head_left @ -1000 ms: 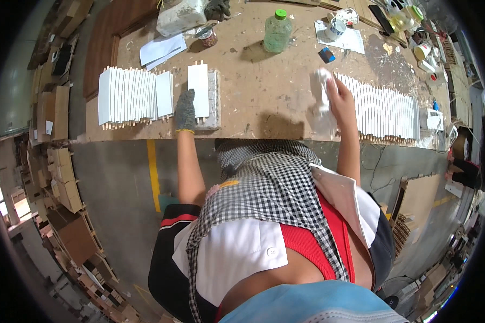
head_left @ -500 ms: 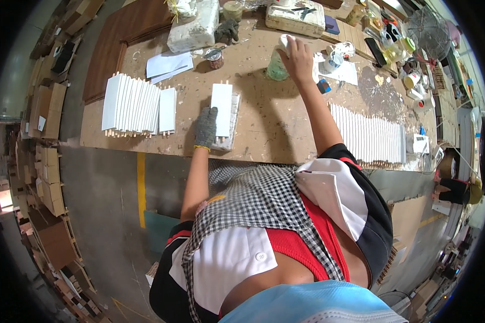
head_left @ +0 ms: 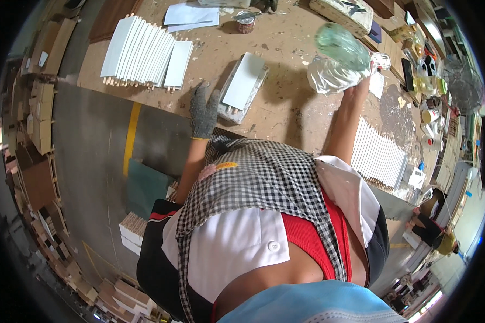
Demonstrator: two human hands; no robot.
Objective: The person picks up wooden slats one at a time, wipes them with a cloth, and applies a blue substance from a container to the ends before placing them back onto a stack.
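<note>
My left hand (head_left: 203,113), in a grey knitted glove, is open with thumb and fingers apart, just left of a white panel (head_left: 243,81). Short wooden pegs stick out of the panel's ends, and it lies on a pale, paint-stained block (head_left: 260,86). My bare right hand (head_left: 362,83) grips a translucent pale green bottle (head_left: 339,46), tipped on its side above the bench. Against the bottle's underside bunches a white cloth (head_left: 331,76). Bottle and cloth hide most of my right fingers.
A leaning row of white pegged panels (head_left: 140,54) stands at the left of the bench, another row (head_left: 377,148) at the right. White paper (head_left: 191,17), a small tin (head_left: 246,22) and a pale block (head_left: 342,17) lie farther back. Bottles and tubs crowd the right side.
The green bottle, upright before with my right hand on the white cloth at its top, is now lifted and tipped. My left hand has moved off the panel, which sits more slanted. The view has shifted.
</note>
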